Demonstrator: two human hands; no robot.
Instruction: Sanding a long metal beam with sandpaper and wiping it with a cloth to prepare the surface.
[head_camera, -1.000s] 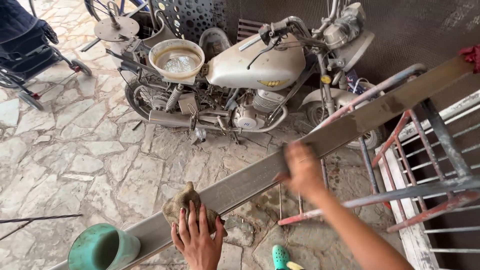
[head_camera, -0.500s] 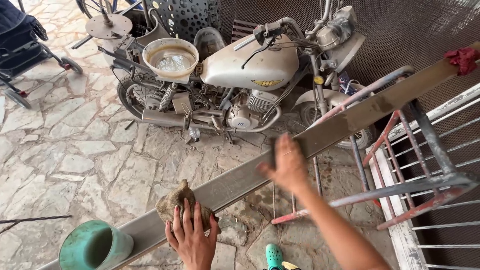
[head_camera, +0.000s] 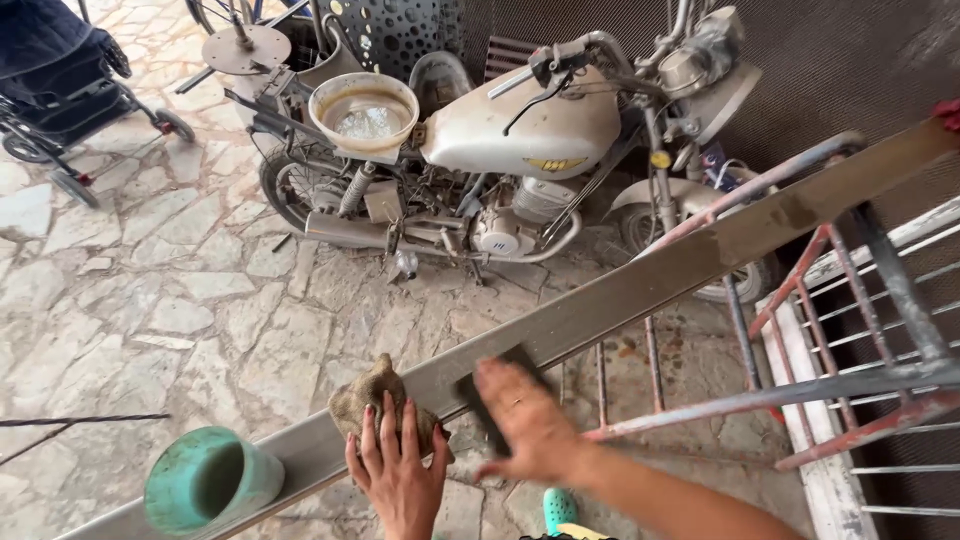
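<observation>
A long grey metal beam (head_camera: 640, 285) runs diagonally from lower left to upper right. My left hand (head_camera: 397, 472) presses a crumpled brown rag (head_camera: 372, 400) flat onto the beam near its lower end. My right hand (head_camera: 527, 422), blurred with motion, holds a small dark pad (head_camera: 482, 397) against the beam just right of the rag. A green cup (head_camera: 210, 480) sits on the beam at the lower left.
A dusty cream motorcycle (head_camera: 520, 150) stands behind the beam with a basin (head_camera: 364, 110) of water on its seat. A red and blue metal frame (head_camera: 850, 330) stands at right. A stroller (head_camera: 60, 90) is at upper left on the stone paving.
My right hand has slid down the beam from the upper right toward my left hand. My left hand stays on the rag. The view has shifted slightly.
</observation>
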